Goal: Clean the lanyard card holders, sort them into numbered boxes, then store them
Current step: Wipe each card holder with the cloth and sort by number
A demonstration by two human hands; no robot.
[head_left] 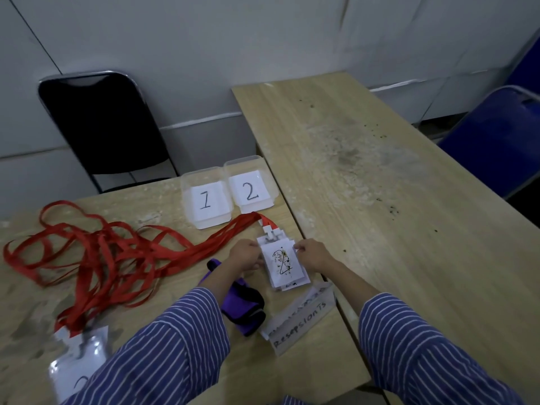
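Observation:
A stack of clear card holders [285,266] lies on the table; the top one shows a stained "2". My left hand [245,257] grips the stack's left edge and my right hand [312,255] pinches its right edge. Red lanyards [117,252] trail from the holders across the left of the table. Two clear boxes stand behind, labelled 1 [206,200] and 2 [251,190]. Another card holder [77,361] lies at the near left. A purple cloth [242,305] sits under my left wrist.
A clear sign reading "RESEPSIONTS" [301,317] lies near my right forearm. A second wooden table [394,185] with dirt specks adjoins on the right. A black chair [102,127] stands behind, a blue chair [496,135] at far right.

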